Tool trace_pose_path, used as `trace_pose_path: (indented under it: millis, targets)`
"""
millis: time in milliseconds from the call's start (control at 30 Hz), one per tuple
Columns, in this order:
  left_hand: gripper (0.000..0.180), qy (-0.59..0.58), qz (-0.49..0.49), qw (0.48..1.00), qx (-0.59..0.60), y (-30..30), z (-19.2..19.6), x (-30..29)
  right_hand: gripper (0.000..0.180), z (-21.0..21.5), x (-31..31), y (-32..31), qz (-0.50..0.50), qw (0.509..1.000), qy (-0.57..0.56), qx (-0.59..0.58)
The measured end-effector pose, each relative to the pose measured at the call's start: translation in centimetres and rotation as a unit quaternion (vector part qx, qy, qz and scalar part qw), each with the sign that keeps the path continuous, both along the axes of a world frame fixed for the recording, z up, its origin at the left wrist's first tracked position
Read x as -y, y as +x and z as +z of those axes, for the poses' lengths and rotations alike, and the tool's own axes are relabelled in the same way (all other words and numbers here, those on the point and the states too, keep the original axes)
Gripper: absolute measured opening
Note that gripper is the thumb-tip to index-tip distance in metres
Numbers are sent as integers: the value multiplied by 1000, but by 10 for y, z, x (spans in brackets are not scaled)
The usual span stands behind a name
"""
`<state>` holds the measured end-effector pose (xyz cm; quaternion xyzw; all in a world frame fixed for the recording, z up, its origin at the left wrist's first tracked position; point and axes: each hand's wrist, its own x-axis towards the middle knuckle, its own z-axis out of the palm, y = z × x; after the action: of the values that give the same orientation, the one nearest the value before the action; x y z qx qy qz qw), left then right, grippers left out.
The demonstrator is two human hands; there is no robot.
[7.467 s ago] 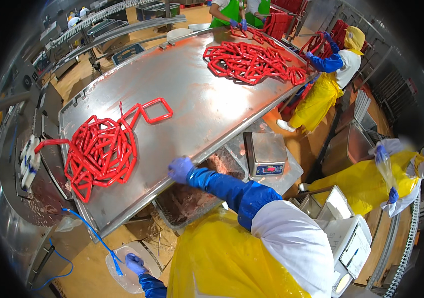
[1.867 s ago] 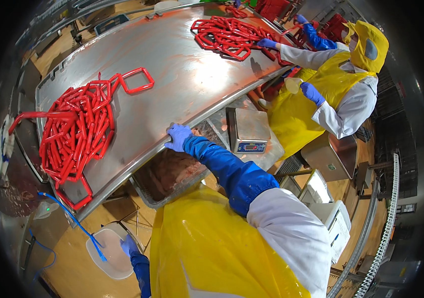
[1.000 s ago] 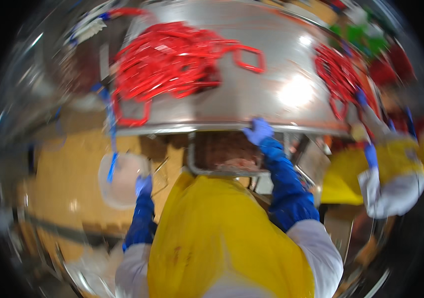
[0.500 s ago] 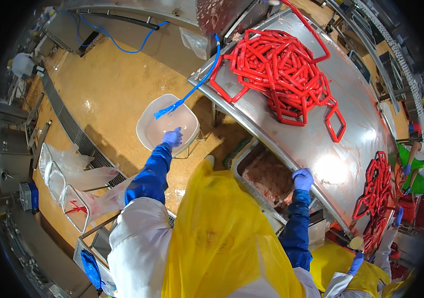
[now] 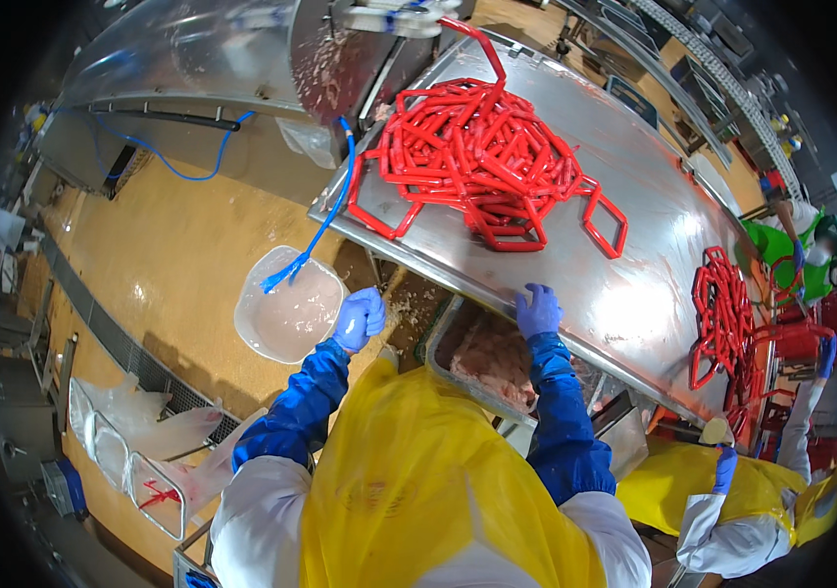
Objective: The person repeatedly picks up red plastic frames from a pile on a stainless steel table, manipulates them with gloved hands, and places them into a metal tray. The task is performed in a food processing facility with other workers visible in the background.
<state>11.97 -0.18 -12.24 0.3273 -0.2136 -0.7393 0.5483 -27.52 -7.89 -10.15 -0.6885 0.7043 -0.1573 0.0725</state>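
My left hand, in a blue-violet glove, hangs between the basin and the table edge. Its fingers are curled in, and whatever they may hold is hidden. My right hand, gloved alike, rests at the table's near edge with fingers apart and nothing in it. Just below that hand stands a metal tub of pale pink ground meat. A big heap of linked red sausages lies on the steel table, beyond both hands.
On my left is a white basin of cloudy liquid, with a blue hose hanging into it. A steel machine stands behind. More red sausages lie at the table's right end, near a co-worker in a yellow apron. Plastic bags hang at left.
My left hand has moved from over the basin toward the table, its fingers now curled. My right hand has opened and slid along the edge. The view has shifted right.
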Motion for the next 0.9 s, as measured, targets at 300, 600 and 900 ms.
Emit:
trace_pose_path:
  millis: [300, 600, 900]
  targets:
    - [33, 67, -64, 985, 144, -20, 18, 2, 34, -52, -20, -49, 15, 998, -51, 22]
    - [24, 6, -186, 950, 253, -69, 24, 8, 37, -57, -18, -53, 1, 998, -24, 56]
    - [26, 19, -163, 950, 264, -71, 8, 14, 36, -43, -25, -47, -38, 998, 0, 56]
